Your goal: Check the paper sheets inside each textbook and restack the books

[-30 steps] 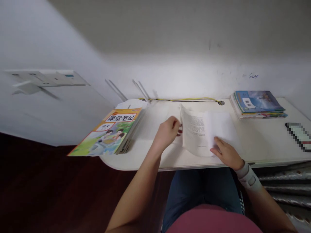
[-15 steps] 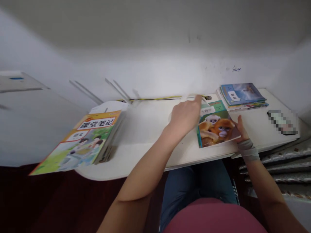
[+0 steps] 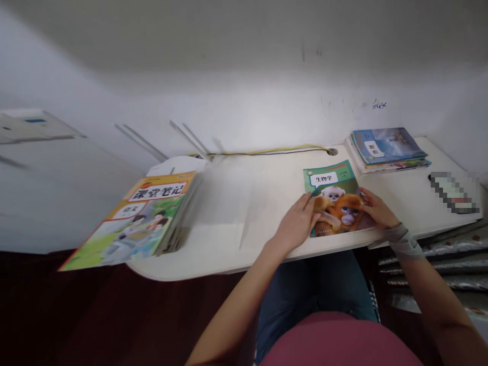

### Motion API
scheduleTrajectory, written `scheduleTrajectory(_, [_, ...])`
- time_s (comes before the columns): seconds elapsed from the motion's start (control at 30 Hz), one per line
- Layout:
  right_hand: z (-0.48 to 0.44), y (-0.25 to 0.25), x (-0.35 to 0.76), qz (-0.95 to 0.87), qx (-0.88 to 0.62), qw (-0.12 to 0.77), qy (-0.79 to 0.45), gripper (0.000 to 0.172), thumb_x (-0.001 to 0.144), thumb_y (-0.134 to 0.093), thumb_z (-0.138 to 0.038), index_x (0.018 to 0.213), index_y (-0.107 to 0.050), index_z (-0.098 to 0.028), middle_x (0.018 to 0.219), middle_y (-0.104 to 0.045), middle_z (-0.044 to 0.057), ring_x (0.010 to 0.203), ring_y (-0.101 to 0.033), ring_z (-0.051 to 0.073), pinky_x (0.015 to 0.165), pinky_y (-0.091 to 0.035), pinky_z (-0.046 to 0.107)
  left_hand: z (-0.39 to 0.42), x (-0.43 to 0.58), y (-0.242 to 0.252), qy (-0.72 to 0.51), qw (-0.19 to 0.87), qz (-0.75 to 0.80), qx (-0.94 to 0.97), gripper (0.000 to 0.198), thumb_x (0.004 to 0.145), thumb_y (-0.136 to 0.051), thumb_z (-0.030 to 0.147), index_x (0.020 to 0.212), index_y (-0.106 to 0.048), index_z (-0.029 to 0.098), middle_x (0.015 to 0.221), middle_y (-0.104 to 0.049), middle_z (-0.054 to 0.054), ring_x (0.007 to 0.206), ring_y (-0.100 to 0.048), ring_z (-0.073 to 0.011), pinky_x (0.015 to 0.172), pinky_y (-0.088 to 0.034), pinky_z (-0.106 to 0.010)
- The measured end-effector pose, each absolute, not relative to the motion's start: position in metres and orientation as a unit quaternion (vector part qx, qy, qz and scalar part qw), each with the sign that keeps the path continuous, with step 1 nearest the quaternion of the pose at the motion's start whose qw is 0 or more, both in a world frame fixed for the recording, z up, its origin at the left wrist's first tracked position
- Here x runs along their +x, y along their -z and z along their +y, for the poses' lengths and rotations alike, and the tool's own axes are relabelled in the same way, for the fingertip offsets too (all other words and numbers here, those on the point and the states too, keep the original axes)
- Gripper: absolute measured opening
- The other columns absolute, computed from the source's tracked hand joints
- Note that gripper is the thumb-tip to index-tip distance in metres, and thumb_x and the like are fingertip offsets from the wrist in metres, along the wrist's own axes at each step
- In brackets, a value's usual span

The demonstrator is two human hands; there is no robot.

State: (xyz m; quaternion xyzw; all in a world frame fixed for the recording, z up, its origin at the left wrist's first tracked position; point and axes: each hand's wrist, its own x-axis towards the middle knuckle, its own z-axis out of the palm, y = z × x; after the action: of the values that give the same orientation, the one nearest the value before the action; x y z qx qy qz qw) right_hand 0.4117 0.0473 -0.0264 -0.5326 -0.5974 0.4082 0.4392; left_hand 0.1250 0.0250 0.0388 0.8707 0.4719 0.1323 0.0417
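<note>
A green textbook [image 3: 346,208] with two monkeys on its cover lies before me near the table's front edge. At its lower left edge is my left hand [image 3: 299,221], closed on the side with the thumb toward the cover. My right hand [image 3: 378,209] grips the opposite edge, thumb on top and the other fingers partly hidden. A grey band [image 3: 402,240] wraps the right wrist. Whether the book rests fully on the table or is slightly raised, I cannot tell.
On the white table [image 3: 224,218], a stack with a yellow-green workbook [image 3: 141,218] on top overhangs the left end. A pile of blue-covered books [image 3: 389,146] stands at the back right, near a blurred-out phone-like object [image 3: 453,192]. A yellow cable [image 3: 267,150] runs along the wall.
My left hand has come down from the book's upper left corner to its lower left edge. The cover's title is uncovered. My right thumb now lies over the right edge.
</note>
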Motion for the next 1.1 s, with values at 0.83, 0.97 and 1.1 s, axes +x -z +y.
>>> scheduleTrajectory(0.83, [0.051,0.028,0.424,-0.675,-0.627,0.346,-0.177,0.069,0.086,-0.021,-0.069,0.100,-0.066,-0.019,0.119,-0.062,0.015,0.130,-0.040,0.027,0.109,-0.030,0.049,0.036,0.137,0.023,-0.074,0.011,0.543,0.836,0.071,0.093,-0.023,0.054,0.138,-0.037,0.001,0.146,-0.033,-0.019,0.136,-0.028,-0.0316,0.110,-0.027,-0.046])
scheduleTrajectory(0.97, [0.049,0.027,0.421,-0.678,-0.622,0.351,-0.176,0.072,0.085,-0.021,-0.071,0.102,-0.067,-0.019,0.118,-0.063,0.014,0.130,-0.040,0.027,0.109,-0.030,0.050,0.037,0.137,0.024,-0.073,0.007,0.543,0.836,0.071,0.092,-0.025,0.054,0.138,-0.036,0.001,0.146,-0.032,-0.019,0.137,-0.027,-0.0313,0.110,-0.026,-0.045])
scheduleTrajectory(1.1, [0.047,0.025,0.421,-0.672,-0.621,0.362,-0.180,0.073,0.084,-0.022,-0.072,0.106,-0.067,-0.018,0.120,-0.062,0.014,0.130,-0.040,0.028,0.109,-0.029,0.051,0.038,0.136,0.024,-0.075,0.010,0.541,0.838,0.072,0.092,-0.024,0.054,0.138,-0.036,0.001,0.146,-0.032,-0.018,0.137,-0.027,-0.0313,0.110,-0.027,-0.045])
